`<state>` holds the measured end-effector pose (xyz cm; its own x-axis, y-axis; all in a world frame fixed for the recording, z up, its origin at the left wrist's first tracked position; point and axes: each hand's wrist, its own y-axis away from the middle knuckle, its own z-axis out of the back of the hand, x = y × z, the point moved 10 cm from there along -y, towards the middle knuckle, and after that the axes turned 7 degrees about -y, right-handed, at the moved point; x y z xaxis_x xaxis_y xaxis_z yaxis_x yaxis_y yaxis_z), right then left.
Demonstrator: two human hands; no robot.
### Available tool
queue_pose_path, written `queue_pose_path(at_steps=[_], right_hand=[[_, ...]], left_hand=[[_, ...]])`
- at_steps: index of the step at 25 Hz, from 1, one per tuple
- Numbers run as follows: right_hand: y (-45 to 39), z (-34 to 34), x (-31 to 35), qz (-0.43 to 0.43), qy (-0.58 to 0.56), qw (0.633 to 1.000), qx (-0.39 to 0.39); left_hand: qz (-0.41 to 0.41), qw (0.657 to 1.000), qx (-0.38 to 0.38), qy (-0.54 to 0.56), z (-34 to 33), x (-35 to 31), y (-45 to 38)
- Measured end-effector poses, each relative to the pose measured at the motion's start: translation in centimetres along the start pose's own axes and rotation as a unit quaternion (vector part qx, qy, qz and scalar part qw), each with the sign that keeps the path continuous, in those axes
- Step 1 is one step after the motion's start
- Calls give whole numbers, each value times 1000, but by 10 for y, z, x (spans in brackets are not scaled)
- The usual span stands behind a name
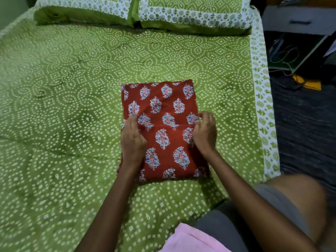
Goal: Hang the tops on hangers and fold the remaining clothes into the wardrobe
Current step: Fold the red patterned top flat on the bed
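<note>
A red garment (163,106) with blue and white floral motifs lies folded into a flat rectangle in the middle of the green bedspread (63,88). My left hand (132,140) lies on its left edge with fingers stretched forward, pressing the cloth. At the garment's right edge, my right hand (205,131) has its fingers curled over the border of the fold; whether it pinches the cloth is unclear. A pink cloth (189,239) shows at the bottom of the view, close to my body.
Two green pillows (127,11) with white patterned borders sit at the head of the bed. The bed's right edge (261,106) drops to a dark floor holding a yellow item (309,82), a laptop-like device (291,51) with cables and a grey drawer unit (298,19).
</note>
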<state>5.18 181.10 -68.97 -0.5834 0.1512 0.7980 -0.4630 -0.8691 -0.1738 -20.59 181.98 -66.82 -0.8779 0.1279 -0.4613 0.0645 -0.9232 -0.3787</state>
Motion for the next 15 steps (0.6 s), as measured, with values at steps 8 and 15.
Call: queue_pose_path(at_steps=[8,15], right_hand=[[66,-108,-12,132,233,923,275],[55,-78,-35,263,219,874,344]], left_hand=[[-126,941,249,-190,-91,16,46],[-203,931,280,-119,-69,67,16]])
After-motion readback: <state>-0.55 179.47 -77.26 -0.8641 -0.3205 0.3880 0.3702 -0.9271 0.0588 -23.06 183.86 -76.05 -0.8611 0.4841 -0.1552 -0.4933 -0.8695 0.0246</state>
